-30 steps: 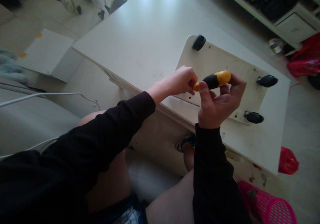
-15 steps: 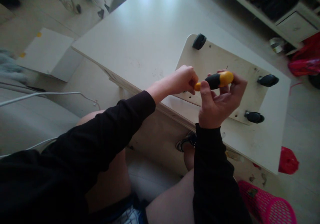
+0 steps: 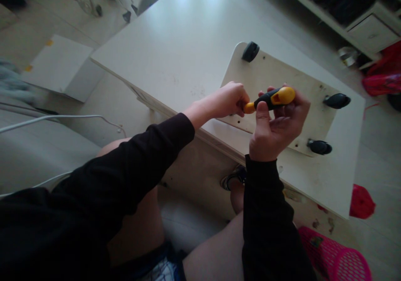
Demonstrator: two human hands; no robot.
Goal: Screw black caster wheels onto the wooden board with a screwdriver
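A yellow and black screwdriver [image 3: 268, 98] lies across the fingers of my right hand [image 3: 277, 124], with the thumb pressed against its handle. The handle slants, its thick yellow end up to the right. At its narrow yellow collar, my left hand [image 3: 233, 100] is closed, and whatever sits inside those fingers is hidden, as are the shaft and tip. Both hands are over a cream board [image 3: 291, 76] with rounded corners. Black caster wheels stand on it: one at the top corner [image 3: 250, 52], one at the right [image 3: 337, 100] and one lower right [image 3: 319, 146].
The board lies on a white table [image 3: 156, 51]. A pink mesh basket [image 3: 335, 251] stands on the floor at lower right, below a red bag [image 3: 361, 201]. At left are a white box [image 3: 56, 65] and a white cable [image 3: 72, 117]. Shelving [image 3: 369, 30] fills the upper right.
The screwdriver handle has turned about its length, so a slot in its yellow part now faces up. My right thumb and fingers have shifted slightly. My left hand stays nearly still.
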